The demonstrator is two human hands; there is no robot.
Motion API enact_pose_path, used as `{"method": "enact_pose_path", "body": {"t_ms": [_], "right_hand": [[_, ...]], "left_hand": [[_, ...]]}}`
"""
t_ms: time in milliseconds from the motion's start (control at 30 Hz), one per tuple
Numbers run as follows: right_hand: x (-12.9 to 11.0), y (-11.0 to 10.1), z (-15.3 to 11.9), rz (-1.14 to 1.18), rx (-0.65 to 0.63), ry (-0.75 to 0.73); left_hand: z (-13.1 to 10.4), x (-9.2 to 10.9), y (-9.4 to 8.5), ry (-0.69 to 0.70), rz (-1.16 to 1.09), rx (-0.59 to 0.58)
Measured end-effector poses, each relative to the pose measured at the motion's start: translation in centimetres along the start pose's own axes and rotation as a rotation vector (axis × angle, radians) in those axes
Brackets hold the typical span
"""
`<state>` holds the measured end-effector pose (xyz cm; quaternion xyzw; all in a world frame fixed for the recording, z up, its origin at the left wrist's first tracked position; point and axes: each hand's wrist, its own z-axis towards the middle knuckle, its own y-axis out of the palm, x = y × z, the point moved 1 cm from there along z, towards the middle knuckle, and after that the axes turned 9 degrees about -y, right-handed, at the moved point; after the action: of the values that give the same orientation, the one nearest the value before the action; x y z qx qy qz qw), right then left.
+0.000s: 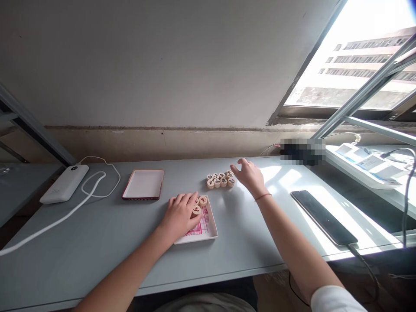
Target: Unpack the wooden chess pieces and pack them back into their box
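Note:
A shallow white box (pixel 212 229) with a red grid printed inside lies on the grey desk. Round wooden pieces with red characters, one of them a piece (pixel 203 200) at the back, sit in its far part. My left hand (pixel 180 214) rests over the box's left side and those pieces, fingers spread; what lies under the palm is hidden. Behind and right of the box, several round pieces (pixel 220 180) stand in two rows. My right hand (pixel 248 173) hovers at the right end of these rows, thumb and fingers apart, nothing between them.
An open box lid (pixel 144 184) lies to the left. Further left is a white power bank (pixel 65 184) with a looping white cable (pixel 73 216). On the right lie a black phone (pixel 323 216) with a cable and a white power strip (pixel 365 167). The wall (pixel 162 145) bounds the desk's back.

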<state>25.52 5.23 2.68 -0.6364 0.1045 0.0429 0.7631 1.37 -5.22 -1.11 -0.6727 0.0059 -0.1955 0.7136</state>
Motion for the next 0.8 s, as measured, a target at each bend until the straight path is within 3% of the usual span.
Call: {"method": "enact_pose_path", "body": {"t_ms": [100,233,333,533,800], "right_hand": [[-0.1,0.8,2.2,-0.071,-0.238,0.014],[-0.6,1.9,3.9,-0.082,-0.33,0.02],[-0.9,1.8,3.9,-0.092,-0.287,0.021],[-0.9,1.1,2.6,-0.082,-0.05,-0.033],[1.1,3.2,4.2,-0.022,-0.136,-0.072]], "left_hand": [[-0.2,-0.1,-0.1,0.008,0.011,0.016],[-0.4,-0.1,-0.3,0.01,0.016,0.006],[-0.4,-0.1,-0.5,0.032,0.001,0.05],[0.0,-0.4,-1.0,0.082,-0.105,0.186],[0.0,-0.4,-1.2,0.08,-0.176,0.134]]}}
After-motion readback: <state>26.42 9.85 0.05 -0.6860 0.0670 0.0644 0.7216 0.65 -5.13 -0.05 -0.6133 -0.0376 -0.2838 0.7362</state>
